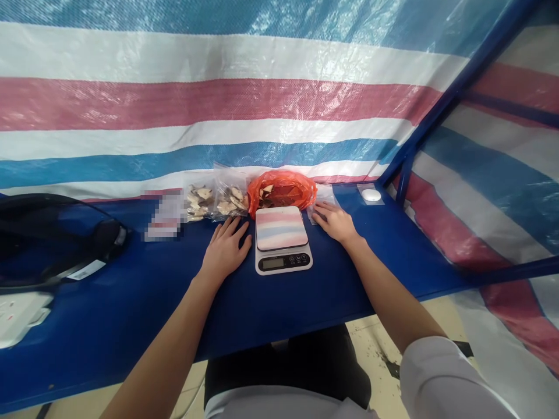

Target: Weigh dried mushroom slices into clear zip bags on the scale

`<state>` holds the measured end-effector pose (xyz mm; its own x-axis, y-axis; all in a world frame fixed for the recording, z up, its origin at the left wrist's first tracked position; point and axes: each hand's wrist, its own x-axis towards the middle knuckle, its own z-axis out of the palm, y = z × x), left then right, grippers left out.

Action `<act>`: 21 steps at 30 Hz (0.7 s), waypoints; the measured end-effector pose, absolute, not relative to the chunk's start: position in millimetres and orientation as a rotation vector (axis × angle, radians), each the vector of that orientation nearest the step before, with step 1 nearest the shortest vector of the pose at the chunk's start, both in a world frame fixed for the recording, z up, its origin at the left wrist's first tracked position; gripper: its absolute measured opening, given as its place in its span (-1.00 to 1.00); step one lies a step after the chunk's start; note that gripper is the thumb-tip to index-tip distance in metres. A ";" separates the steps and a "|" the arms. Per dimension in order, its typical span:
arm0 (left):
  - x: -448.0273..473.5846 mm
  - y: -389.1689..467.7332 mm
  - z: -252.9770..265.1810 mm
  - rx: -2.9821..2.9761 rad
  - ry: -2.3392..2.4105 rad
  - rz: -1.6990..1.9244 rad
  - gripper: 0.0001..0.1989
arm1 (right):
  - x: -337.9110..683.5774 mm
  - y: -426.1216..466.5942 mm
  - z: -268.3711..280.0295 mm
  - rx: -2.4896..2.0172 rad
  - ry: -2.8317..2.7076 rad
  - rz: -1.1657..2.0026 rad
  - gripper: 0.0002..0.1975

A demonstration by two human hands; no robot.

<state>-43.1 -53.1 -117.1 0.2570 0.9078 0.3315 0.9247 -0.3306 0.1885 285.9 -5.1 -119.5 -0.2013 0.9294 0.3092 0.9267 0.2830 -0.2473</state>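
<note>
A white kitchen scale (283, 230) stands between my hands, its display dark and its plate bare. My left hand (225, 250) lies flat on the table to the left of it, fingers spread. Just beyond those fingertips are two clear bags of pale dried slices, one bag (200, 203) left of the other bag (231, 201). Behind the scale sits an orange-red plastic bag (301, 181), open at the top, with brownish dried pieces inside. My right hand (336, 223) rests with its fingers stretched out on clear plastic bags (326, 194), holding nothing.
On the blue table (279, 314), a black headset-like object (91, 247) and a white power strip (21, 317) are at the left. A pixelated packet (166, 215) lies near the bags. At the right back is a small white case (371, 195). Striped sheeting (218, 105) and a blue frame bar (454, 105) border the table.
</note>
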 end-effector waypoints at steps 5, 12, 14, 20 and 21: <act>-42.9 -53.5 -116.7 -2.462 -1.799 -0.590 -0.50 | 284.7 -8.2 -115.5 -1.727 -2.079 0.011 -0.71; -42.6 -53.7 -119.1 -2.433 -1.799 -0.637 -0.53 | 287.1 -11.2 -106.3 -1.827 -1.932 0.065 -0.70; -42.3 -53.4 -118.7 -2.428 -1.802 -0.648 -0.53 | 289.8 -12.6 -101.6 -1.814 -1.887 0.083 -0.70; -42.0 -52.5 -112.8 -2.404 -1.808 -0.852 -0.50 | 302.1 -24.1 -82.9 -1.624 -1.763 0.192 -0.71; -41.7 -52.7 -110.9 -2.403 -1.815 -0.906 -0.50 | 304.0 -27.0 -79.3 -1.583 -1.742 0.225 -0.71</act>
